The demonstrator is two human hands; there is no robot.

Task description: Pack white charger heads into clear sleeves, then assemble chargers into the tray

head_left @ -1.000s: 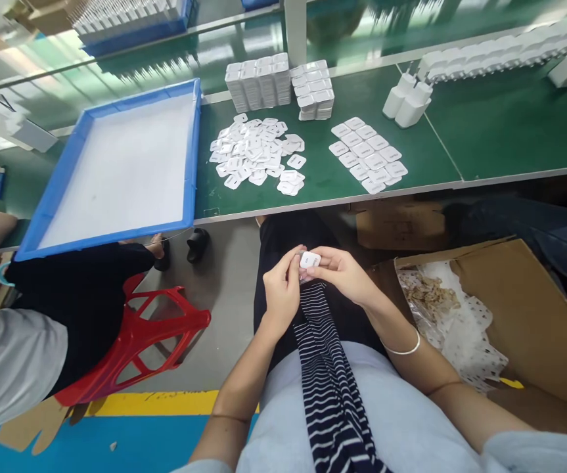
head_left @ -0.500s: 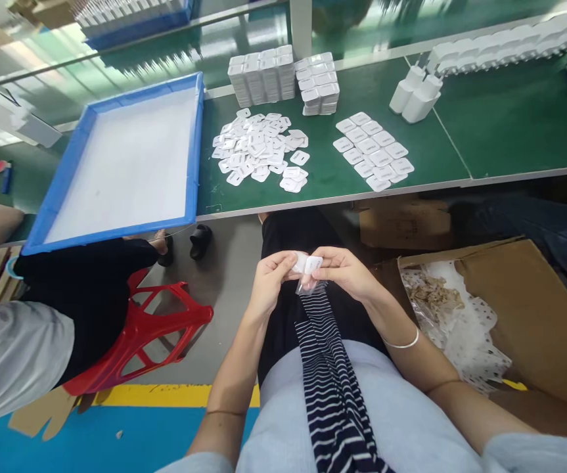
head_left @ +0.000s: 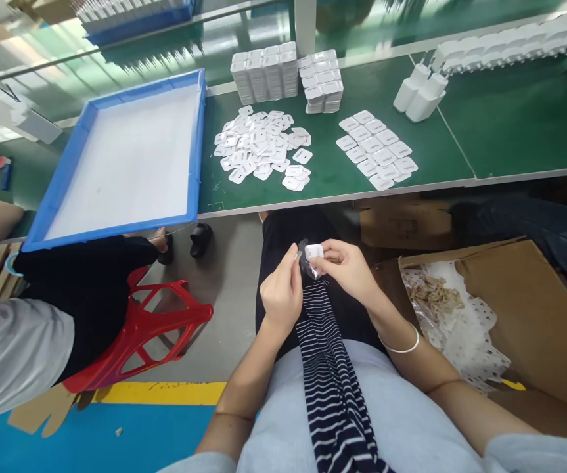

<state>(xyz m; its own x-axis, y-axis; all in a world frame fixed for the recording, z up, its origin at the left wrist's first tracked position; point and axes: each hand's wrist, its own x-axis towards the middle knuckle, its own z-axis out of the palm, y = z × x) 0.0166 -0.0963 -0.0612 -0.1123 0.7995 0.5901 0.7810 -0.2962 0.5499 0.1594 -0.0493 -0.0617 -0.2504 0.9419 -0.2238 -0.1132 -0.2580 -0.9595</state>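
Observation:
Over my lap, my right hand point(head_left: 349, 270) pinches a small white rounded-square plate point(head_left: 314, 251) with dark print on its face. Clear plastic film point(head_left: 305, 266) hangs crumpled beside and below the plate, between the two hands. My left hand point(head_left: 283, 289) is closed in a pinch at the film's left edge, its back turned up. On the green bench ahead lie a loose heap of similar white plates point(head_left: 258, 144) and a neat overlapping layout of them point(head_left: 376, 150). Two stacks, a wider one point(head_left: 264, 73) and a narrower one point(head_left: 321, 82), stand behind.
A blue-rimmed tray point(head_left: 195, 151) overhangs the bench edge at left. White blocky adapters point(head_left: 420, 95) stand at right. A cardboard box point(head_left: 534, 328) with plastic scraps is by my right arm. Another person's sleeve point(head_left: 17, 348) and a red stool point(head_left: 165, 322) are at left.
My left hand has turned over and drawn slightly apart from the plate, stretching the clear film. My right hand still holds the plate, a little higher and more to the right.

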